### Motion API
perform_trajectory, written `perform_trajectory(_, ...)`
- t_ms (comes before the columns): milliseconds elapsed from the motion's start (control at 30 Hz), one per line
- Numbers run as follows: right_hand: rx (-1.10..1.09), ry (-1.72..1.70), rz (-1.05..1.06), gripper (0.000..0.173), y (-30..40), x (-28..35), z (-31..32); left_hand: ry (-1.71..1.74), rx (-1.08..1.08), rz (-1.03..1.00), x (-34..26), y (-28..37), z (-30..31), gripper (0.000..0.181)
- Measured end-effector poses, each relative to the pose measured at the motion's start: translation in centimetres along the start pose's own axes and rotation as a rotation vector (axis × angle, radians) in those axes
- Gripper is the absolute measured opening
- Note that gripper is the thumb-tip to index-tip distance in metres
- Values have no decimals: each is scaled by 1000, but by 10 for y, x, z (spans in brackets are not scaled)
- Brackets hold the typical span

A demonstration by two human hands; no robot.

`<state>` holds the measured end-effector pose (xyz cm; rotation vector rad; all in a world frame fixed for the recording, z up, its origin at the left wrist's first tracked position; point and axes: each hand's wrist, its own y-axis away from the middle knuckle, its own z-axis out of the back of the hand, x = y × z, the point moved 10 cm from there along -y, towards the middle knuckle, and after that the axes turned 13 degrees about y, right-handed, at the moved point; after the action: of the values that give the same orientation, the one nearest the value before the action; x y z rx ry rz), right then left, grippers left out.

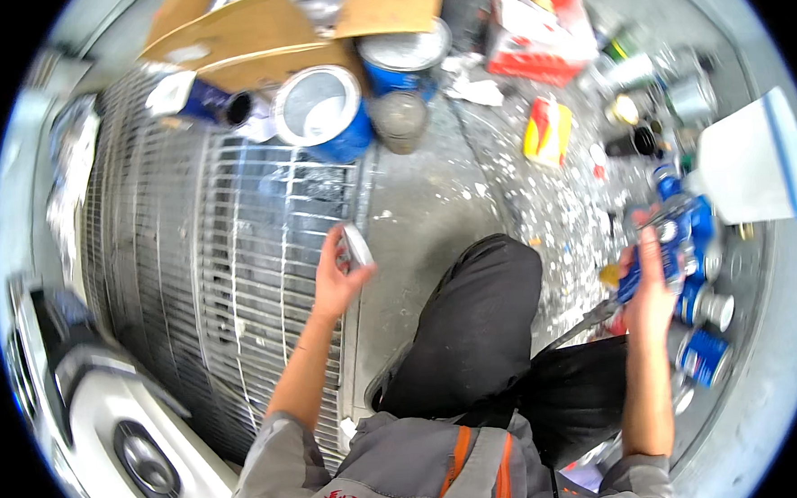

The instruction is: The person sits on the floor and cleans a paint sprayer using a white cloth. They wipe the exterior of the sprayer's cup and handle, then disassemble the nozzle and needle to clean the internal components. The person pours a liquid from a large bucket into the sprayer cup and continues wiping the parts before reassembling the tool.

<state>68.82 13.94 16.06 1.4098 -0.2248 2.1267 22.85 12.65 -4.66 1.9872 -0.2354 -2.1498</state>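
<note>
My left hand (338, 279) holds a small, round white object (357, 246) edge-on, probably a lid, over the edge of the metal floor grating (254, 209). To the right, my right hand (651, 290) is closed around a dark blue object (669, 258), blurred and partly covered by my fingers; I cannot tell whether it is a can or a box. Blue cans (705, 358) stand and lie close beside that hand. A white plastic container (745, 160) with a blue edge is just beyond it.
Ahead are an open blue paint can (320, 111), a second blue can (402, 53) and cardboard boxes (252, 33). A red-and-white box (539, 32) and a yellow-and-red packet (548, 131) rest on the paint-spattered floor (559, 213). A white car's front corner (132, 452) is at left.
</note>
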Motion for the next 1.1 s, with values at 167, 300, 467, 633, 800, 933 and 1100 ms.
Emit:
perform_trajectory(167,390,17,148,28,17,-17,-125,1149,349,54,-160,-9,3,100)
perform_trajectory(300,533,130,561,35,52,12,-202,1008,372,-116,-244,6,26,108)
perform_trajectory(467,641,194,822,49,85,11,-252,272,137,-168,-307,30,55,109)
perform_trajectory(633,762,295,786,54,97,7,-277,-710,154,-246,-351,24,25,94)
perform_trajectory(800,794,412,765,58,96,2,-295,-909,120,-157,-342,1,24,91)
perform_trajectory(933,793,511,749,61,91,3,-303,-985,121,-66,-328,-16,37,87)
perform_trajectory(1100,742,440,782,58,96,13,-308,-859,306,-123,-325,-15,34,87)
